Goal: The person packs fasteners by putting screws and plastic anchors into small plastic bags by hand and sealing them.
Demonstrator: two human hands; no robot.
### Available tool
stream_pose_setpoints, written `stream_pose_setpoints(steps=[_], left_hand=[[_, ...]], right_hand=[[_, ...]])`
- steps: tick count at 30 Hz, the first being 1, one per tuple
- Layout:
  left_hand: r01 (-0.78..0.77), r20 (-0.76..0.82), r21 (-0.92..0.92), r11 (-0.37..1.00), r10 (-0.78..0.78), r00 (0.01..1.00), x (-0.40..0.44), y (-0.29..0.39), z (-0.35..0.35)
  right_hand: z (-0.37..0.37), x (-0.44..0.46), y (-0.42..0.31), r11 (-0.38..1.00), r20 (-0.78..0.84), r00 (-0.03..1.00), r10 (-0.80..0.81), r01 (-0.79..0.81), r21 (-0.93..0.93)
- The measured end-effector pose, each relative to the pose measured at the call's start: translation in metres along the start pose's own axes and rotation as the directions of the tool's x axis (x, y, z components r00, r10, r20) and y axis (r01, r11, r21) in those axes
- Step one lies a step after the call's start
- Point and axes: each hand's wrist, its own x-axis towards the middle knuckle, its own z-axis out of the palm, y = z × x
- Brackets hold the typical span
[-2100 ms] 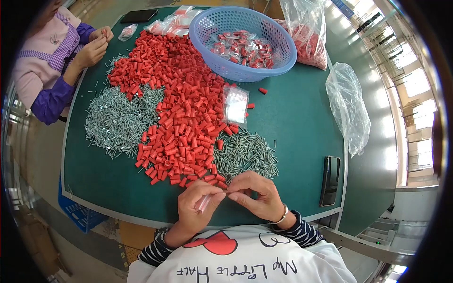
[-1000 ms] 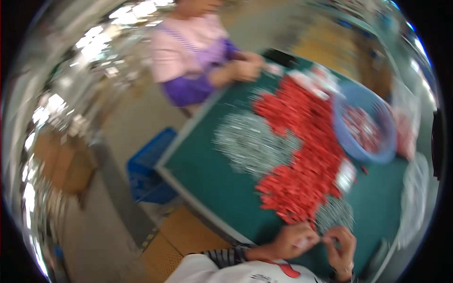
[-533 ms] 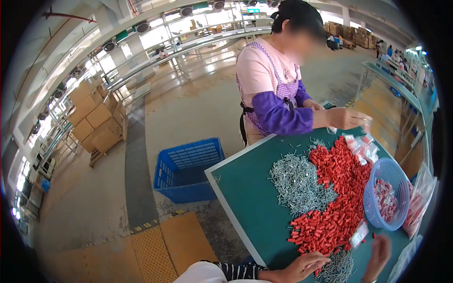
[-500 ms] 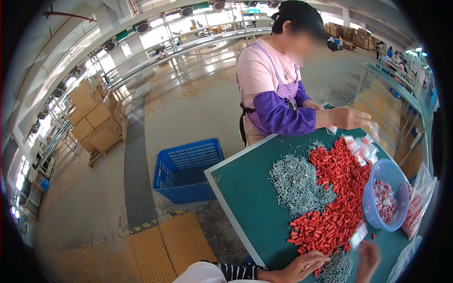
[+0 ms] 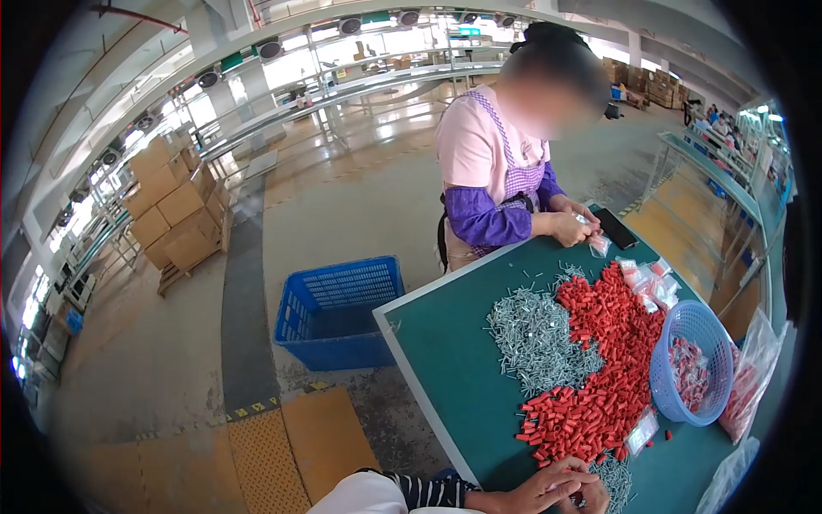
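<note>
My left hand (image 5: 541,490), coming from a striped sleeve, is bent over the near edge of the red pile with its fingers curled. Against its fingertips, my right hand (image 5: 592,495) is closed, partly hidden behind it. What the fingers hold is too small and covered to name. Just beside them lies a small heap of grey screws (image 5: 618,481). Red plastic plugs (image 5: 572,421) are spread in a large pile beyond my hands. A small clear bag (image 5: 641,432) rests at that pile's right edge.
A larger screw heap (image 5: 544,343) lies left of the plugs. At right stand a blue basket (image 5: 664,377) with filled packets and a big clear bag (image 5: 747,385). Opposite, a co-worker (image 5: 492,163) handles a small bag near a black phone (image 5: 615,228). A blue crate (image 5: 338,347) sits on the floor.
My right hand has moved left from the right of the small screw heap to meet my left hand. The co-worker's raised hand has come down to the other, uncovering the phone.
</note>
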Motion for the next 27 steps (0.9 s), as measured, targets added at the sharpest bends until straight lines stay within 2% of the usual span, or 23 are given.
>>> stream_pose_setpoints(steps=[1,3,5,6,7,10,11,12,13,14,15,17,18,20,23,24,26,27], left_hand=[[-0.018,0.004,0.04,0.999,0.017,1.0,0.001,-0.001,0.001],[-0.062,-0.018,0.149,0.987,0.065,0.998,0.006,0.001,0.001],[-0.047,-0.046,0.18,0.983,0.056,0.997,0.007,0.012,0.003],[-0.041,-0.05,0.188,0.981,0.052,0.997,0.008,0.015,0.004],[-0.114,-0.032,0.085,0.99,0.117,0.993,0.01,0.013,0.004],[-0.156,-0.086,0.246,0.957,0.181,0.98,0.009,0.01,0.004],[-0.229,-0.096,0.39,0.892,0.287,0.953,0.008,0.013,0.005],[-0.143,-0.103,0.161,0.977,0.161,0.982,0.006,0.017,0.005],[-0.04,-0.078,-0.075,0.996,0.034,0.996,0.004,0.022,0.006],[0.072,-0.024,-0.303,0.95,-0.083,0.996,0.002,0.025,0.006],[0.058,-0.038,-0.246,0.968,-0.069,0.997,0.001,0.027,0.006],[0.033,-0.057,-0.128,0.991,-0.041,0.998,-0.002,0.027,0.007],[-0.025,-0.088,-0.015,1.0,0.024,0.996,-0.003,0.023,0.008],[-0.133,-0.125,0.212,0.968,0.161,0.979,0.0,0.02,0.011],[-0.198,-0.103,0.272,0.942,0.233,0.967,-0.001,0.026,0.014],[-0.122,-0.104,0.234,0.965,0.15,0.983,-0.003,0.029,0.015],[0.041,-0.101,0.15,0.988,-0.026,0.995,-0.009,0.036,0.016],[0.018,-0.115,0.177,0.984,0.002,0.993,-0.01,0.036,0.018]], right_hand=[[0.001,0.0,-0.003,0.996,0.004,0.998,-0.058,0.058,-0.064],[0.004,0.0,-0.01,0.995,-0.067,0.993,-0.094,0.092,-0.038],[0.008,0.0,-0.004,0.99,-0.096,0.985,-0.141,0.14,-0.014],[0.009,-0.001,0.002,0.984,-0.101,0.979,-0.178,0.174,-0.044],[0.011,0.0,0.005,0.976,-0.114,0.971,-0.211,0.204,-0.073],[0.015,0.008,0.01,0.944,-0.174,0.928,-0.328,0.318,-0.084],[0.013,0.01,0.013,0.933,-0.168,0.919,-0.357,0.342,-0.108],[0.012,0.011,0.014,0.922,-0.164,0.909,-0.382,0.364,-0.132],[0.011,0.01,0.004,0.949,-0.165,0.936,-0.312,0.3,-0.092],[0.009,0.007,-0.012,0.971,-0.162,0.957,-0.24,0.234,-0.053],[0.008,0.006,-0.021,0.986,-0.155,0.974,-0.167,0.167,-0.014],[0.009,0.004,-0.01,0.989,-0.145,0.979,-0.145,0.149,0.017],[0.009,0.003,-0.007,0.99,-0.142,0.981,-0.132,0.138,0.032],[0.008,0.0,-0.013,0.986,-0.16,0.974,-0.158,0.166,0.035],[0.007,-0.001,-0.01,0.962,-0.206,0.941,-0.269,0.272,-0.017],[0.007,-0.002,-0.005,0.948,-0.216,0.924,-0.316,0.314,-0.044],[0.01,-0.007,0.007,0.964,-0.199,0.944,-0.264,0.261,-0.043],[0.012,-0.01,0.011,0.972,-0.189,0.953,-0.236,0.232,-0.042]])
